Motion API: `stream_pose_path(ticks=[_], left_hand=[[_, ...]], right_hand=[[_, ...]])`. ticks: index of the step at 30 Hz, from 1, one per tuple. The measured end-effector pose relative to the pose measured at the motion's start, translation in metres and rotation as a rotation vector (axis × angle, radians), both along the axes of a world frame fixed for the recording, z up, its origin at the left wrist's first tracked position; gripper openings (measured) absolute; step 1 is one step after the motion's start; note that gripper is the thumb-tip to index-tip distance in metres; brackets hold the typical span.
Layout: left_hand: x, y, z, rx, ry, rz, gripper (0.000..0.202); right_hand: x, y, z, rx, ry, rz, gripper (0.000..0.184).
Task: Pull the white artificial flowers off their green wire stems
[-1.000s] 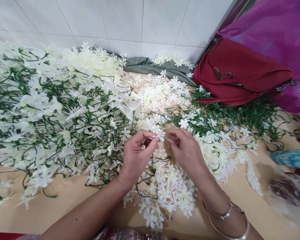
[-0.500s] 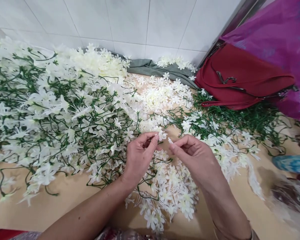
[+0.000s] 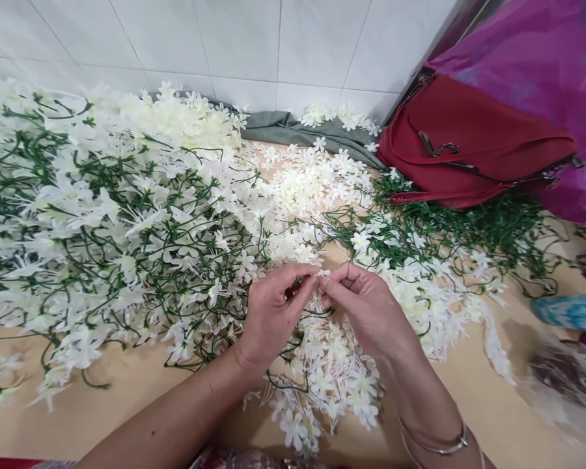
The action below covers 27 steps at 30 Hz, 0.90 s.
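Over the middle of the table, my left hand pinches a small white artificial flower between thumb and forefinger. My right hand meets it there, thumb and forefinger pressed together on a small white piece that is mostly hidden by the fingers. The fingertips of both hands touch or nearly touch. Below them lies a heap of white blossoms with thin white stamens. To the left spreads a large pile of white flowers on green stems.
Loose white petals cover the table's middle, before a grey-green cloth along the tiled wall. Green stems lie under a red bag at right. A purple bag, blue-white object and clear plastic are beyond.
My right hand has moved left, bringing its white piece up to the flower in my left hand. The fingertips, apart before, are now together. The view has shifted slightly.
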<state>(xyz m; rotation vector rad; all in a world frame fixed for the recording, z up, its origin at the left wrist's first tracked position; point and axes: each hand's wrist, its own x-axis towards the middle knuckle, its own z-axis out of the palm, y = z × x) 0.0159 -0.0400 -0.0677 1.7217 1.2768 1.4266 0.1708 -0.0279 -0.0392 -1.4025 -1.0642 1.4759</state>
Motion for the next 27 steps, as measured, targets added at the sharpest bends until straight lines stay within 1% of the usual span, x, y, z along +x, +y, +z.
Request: stream_pose_path(ticks=[3,6,8,11,14,16,18,21,24,27], left_hand=[[0.000,-0.001,0.003,-0.010,0.012,-0.020,0.011],[-0.001,0.000,0.002,-0.110,-0.084,-0.062,0.010],[-0.001,0.000,0.002,-0.156,-0.157,-0.105,0.011],[0.000,0.000,0.002,-0.222,-0.233,-0.138,0.013],[0.001,0.000,0.005,-0.283,-0.271,-0.118,0.015],[0.001,0.000,0.008,-0.271,-0.302,-0.093,0.016],[0.000,0.001,0.013,-0.246,-0.379,-0.089,0.019],[-0.002,0.003,0.018,-0.232,-0.529,-0.136,0.023],[-0.005,0.007,0.018,-0.267,-0.670,-0.196,0.029],[-0.007,0.012,0.016,-0.336,-0.788,-0.225,0.034]], right_hand=[[-0.001,0.001,0.000,0.019,0.080,0.013,0.029],[-0.002,0.001,-0.003,0.080,0.141,-0.018,0.029],[-0.002,-0.001,-0.007,0.138,0.128,-0.029,0.030],[-0.002,-0.004,-0.013,0.233,0.077,-0.050,0.018],[0.000,-0.007,-0.016,0.284,0.027,-0.095,0.010],[0.001,-0.007,-0.017,0.307,-0.003,-0.109,0.008],[0.002,-0.006,-0.018,0.361,-0.021,-0.110,0.009],[0.005,-0.005,-0.018,0.436,-0.033,-0.107,0.010],[0.007,-0.004,-0.017,0.397,0.012,-0.067,0.014],[0.008,-0.004,-0.015,0.305,0.082,0.062,0.019]])
